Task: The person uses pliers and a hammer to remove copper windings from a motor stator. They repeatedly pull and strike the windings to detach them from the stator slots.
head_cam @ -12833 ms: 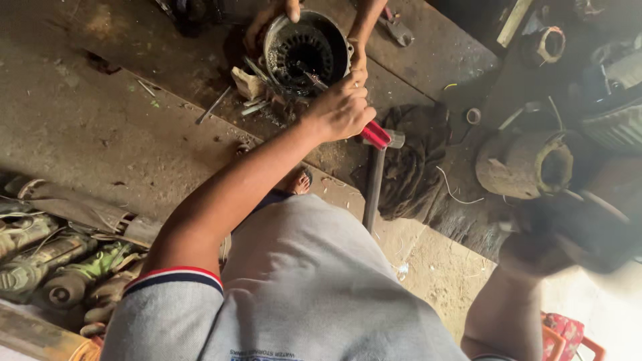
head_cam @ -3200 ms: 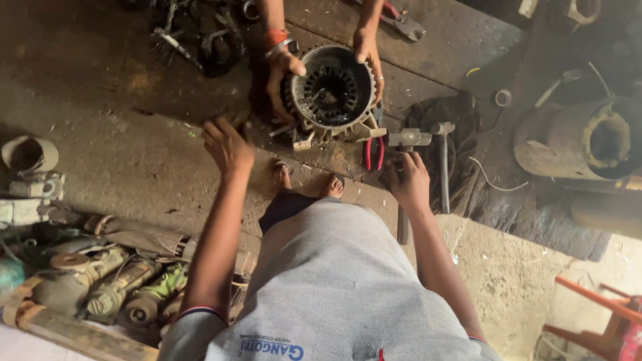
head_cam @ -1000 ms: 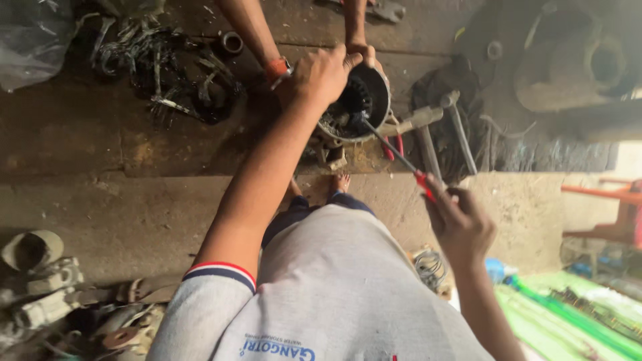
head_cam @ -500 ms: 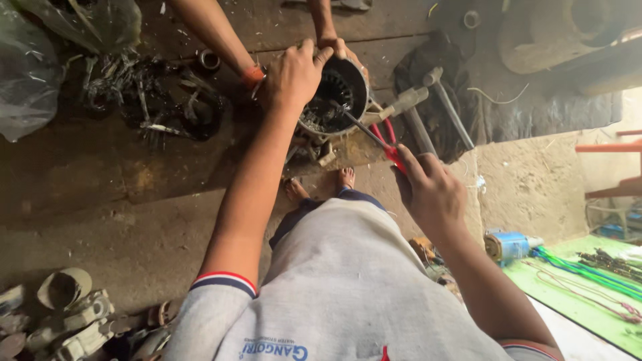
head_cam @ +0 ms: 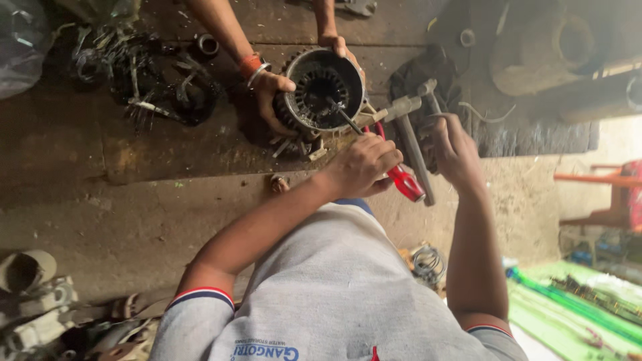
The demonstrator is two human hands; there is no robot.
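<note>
A round motor stator (head_cam: 322,88) with dark windings stands on the dirty floor. Another person's two hands (head_cam: 267,97) hold its rim from the far side. My left hand (head_cam: 364,164) grips a red-handled screwdriver (head_cam: 405,182), and the shaft's tip reaches into the stator's bore. My right hand (head_cam: 451,144) closes around the handle of a grey hammer (head_cam: 409,127) just right of the stator. The hammer head lies near the stator's edge.
A heap of scrap metal parts (head_cam: 147,77) and a plastic bag (head_cam: 20,47) lie at upper left. A large motor housing (head_cam: 558,47) sits at upper right. There is a red stool (head_cam: 605,190) at right, green hoses (head_cam: 575,307), a wire coil (head_cam: 428,261), and worn footwear (head_cam: 33,294) at lower left.
My left hand left the stator's rim and took over the screwdriver. My right hand let go of the screwdriver and moved onto the hammer handle. The view shifted slightly.
</note>
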